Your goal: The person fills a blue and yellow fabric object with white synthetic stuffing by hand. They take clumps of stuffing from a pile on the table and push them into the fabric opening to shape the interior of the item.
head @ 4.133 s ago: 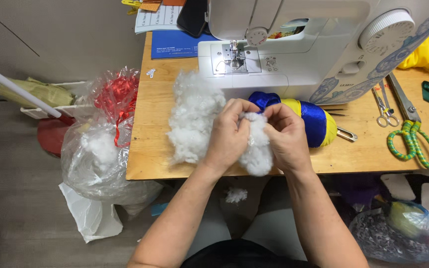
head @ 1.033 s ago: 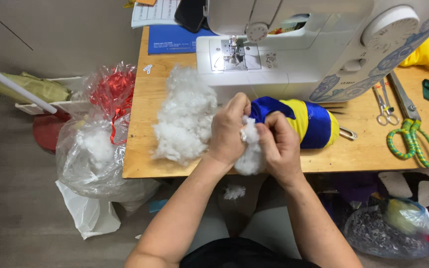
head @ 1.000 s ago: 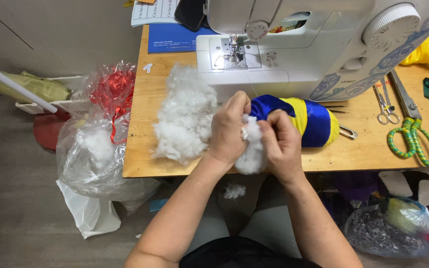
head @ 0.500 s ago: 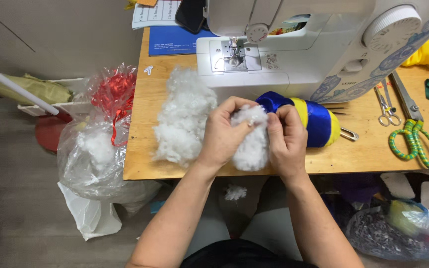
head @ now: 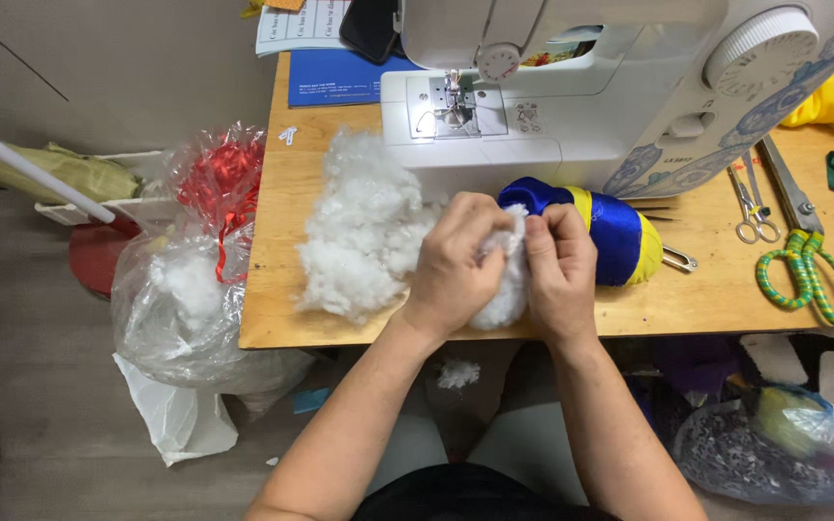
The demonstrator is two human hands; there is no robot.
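pretty bright even indoor light, small lamp glow on the white plastic sewing machine (head: 571, 87) upper middle, soft shadows under the wooden table (head: 707, 309), slight edge warping, mostly sharp

A wooden table (head: 707, 309) stands on a grey floor (head: 41, 405).

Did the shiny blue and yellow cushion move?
No. The shiny blue and yellow satin cushion lies in the same spot, just below the white sewing machine.
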